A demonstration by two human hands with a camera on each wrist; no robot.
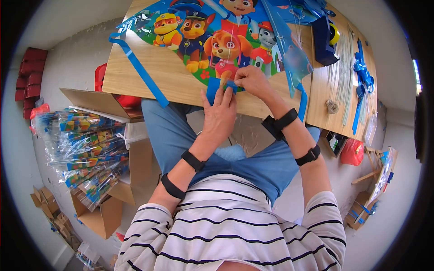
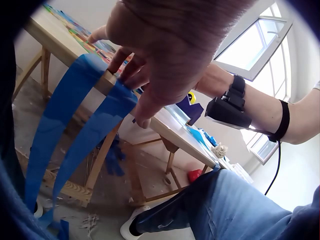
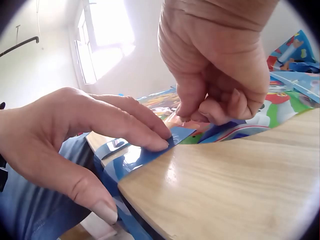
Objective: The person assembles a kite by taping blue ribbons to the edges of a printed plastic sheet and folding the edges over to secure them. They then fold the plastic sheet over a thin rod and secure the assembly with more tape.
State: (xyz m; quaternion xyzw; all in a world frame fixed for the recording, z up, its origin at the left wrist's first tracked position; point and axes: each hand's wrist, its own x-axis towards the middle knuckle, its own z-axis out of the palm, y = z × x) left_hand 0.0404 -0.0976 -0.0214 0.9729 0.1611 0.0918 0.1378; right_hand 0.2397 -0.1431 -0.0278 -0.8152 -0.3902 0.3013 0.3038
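Observation:
A thin printed kite (image 1: 190, 40) with cartoon dogs lies on the wooden table (image 1: 135, 83), its lower end toward the person. Under the straight fingers of my left hand (image 1: 219, 113) a wide blue ribbon (image 1: 211, 90) is pressed flat at the table's front edge. In the left wrist view two lengths of that ribbon (image 2: 55, 115) hang down off the edge. My right hand (image 1: 255, 83) has its fingers curled in and pinches at the kite's lower end, just past the left fingertips. The right wrist view shows the right thumb and forefinger (image 3: 187, 112) meeting there, close over the ribbon's end.
Another blue ribbon (image 1: 140, 72) runs off the table at the left. A dark blue tape dispenser (image 1: 323, 43), thin pale rods (image 1: 346, 77) and a small twine bundle (image 1: 332, 106) lie on the right. On the left, a cardboard box (image 1: 140, 167) stands beside wrapped printed packs (image 1: 90, 149).

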